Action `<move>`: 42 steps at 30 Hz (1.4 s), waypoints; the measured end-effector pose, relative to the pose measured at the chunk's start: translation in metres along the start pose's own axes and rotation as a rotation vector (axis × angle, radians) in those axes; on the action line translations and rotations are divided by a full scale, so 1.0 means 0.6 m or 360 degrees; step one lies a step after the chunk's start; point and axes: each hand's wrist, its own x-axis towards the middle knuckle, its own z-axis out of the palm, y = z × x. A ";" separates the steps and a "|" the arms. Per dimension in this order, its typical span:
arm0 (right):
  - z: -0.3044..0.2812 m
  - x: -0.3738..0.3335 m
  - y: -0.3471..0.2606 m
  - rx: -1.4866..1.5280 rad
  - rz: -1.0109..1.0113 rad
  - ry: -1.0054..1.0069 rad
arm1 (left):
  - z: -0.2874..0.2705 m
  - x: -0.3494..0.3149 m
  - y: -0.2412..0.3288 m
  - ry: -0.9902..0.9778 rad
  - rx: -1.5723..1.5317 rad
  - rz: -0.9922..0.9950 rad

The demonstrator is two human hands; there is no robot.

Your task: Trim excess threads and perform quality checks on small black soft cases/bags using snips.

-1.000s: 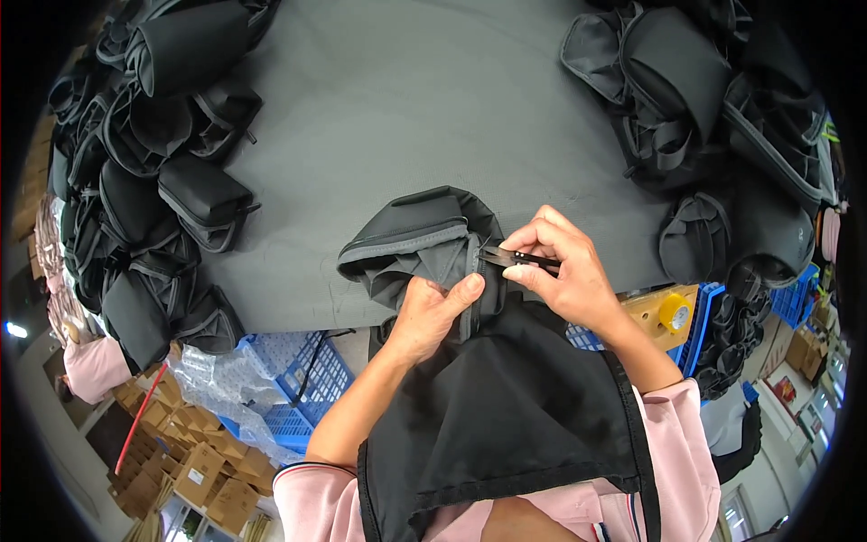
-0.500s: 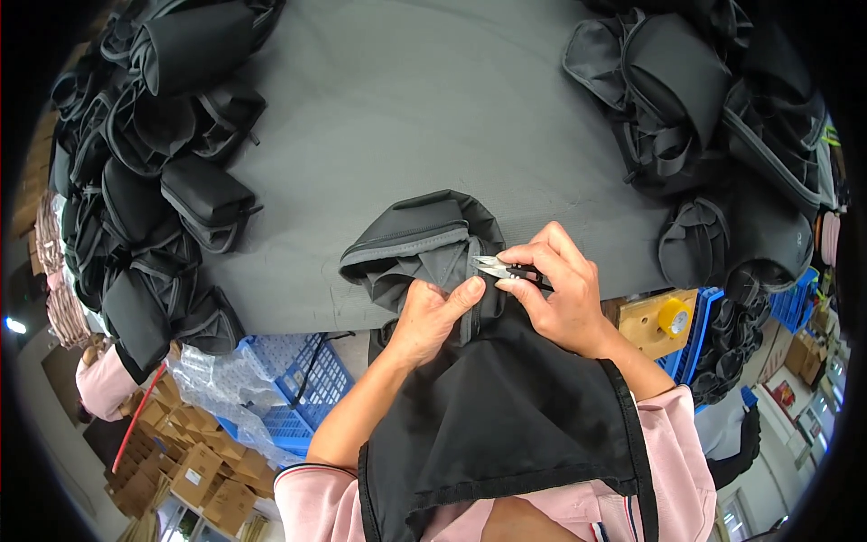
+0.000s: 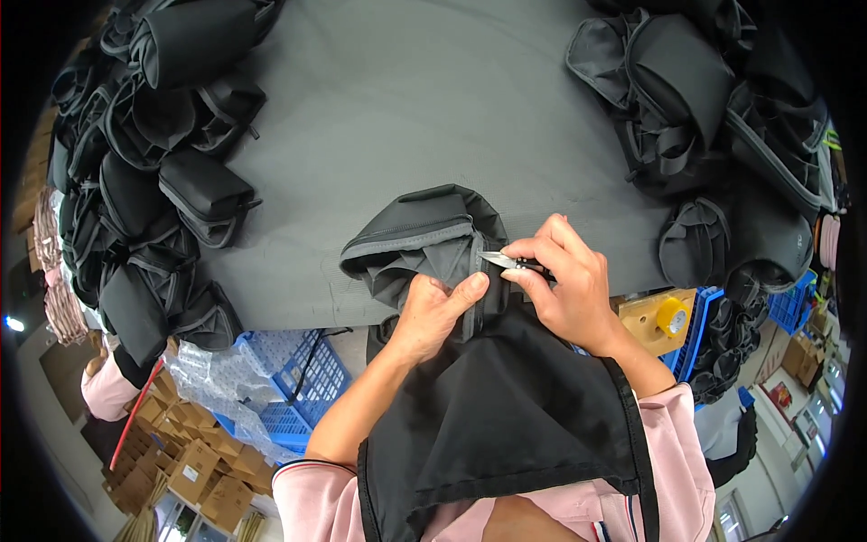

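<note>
A black fabric pouch (image 3: 411,221) with a zipper lies at the table's near edge, its grey inner seams turned toward me. My left hand (image 3: 433,312) grips the pouch's near side, thumb pressed on the cloth by the seam. In my right hand (image 3: 564,285) is a pair of small thread snips (image 3: 499,260) with silver blades and a black handle. The blade tips point left and rest at the seam edge, close to my left thumb. Whether a thread lies between the blades is too small to tell.
Black pouches (image 3: 206,197) are heaped along the table's left side, with more black pouches (image 3: 677,77) piled at the right. Below the edge stand a blue crate (image 3: 321,379) with bubble wrap (image 3: 217,388) and a wooden board bearing a yellow tape roll (image 3: 671,317). Another person's pink sleeve (image 3: 107,390) shows at far left.
The snips have shifted slightly right along the seam, and their blades now look closer together. My right hand has turned a little. My left hand keeps its hold on the pouch.
</note>
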 end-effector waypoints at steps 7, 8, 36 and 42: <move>0.010 -0.016 -0.014 0.0904 0.0197 0.0307 | 0.016 0.031 0.130 0.0532 -0.0994 0.0037; 0.017 -0.006 -0.020 0.0649 0.0049 0.0209 | 0.000 0.056 0.120 0.0595 -0.1069 0.0130; 0.084 -0.013 0.068 0.0750 0.0601 0.0309 | -0.032 0.126 0.032 0.0334 0.0528 0.0089; 0.094 -0.023 0.104 0.0680 0.0637 -0.0168 | -0.019 0.119 0.051 0.0294 0.0446 -0.0041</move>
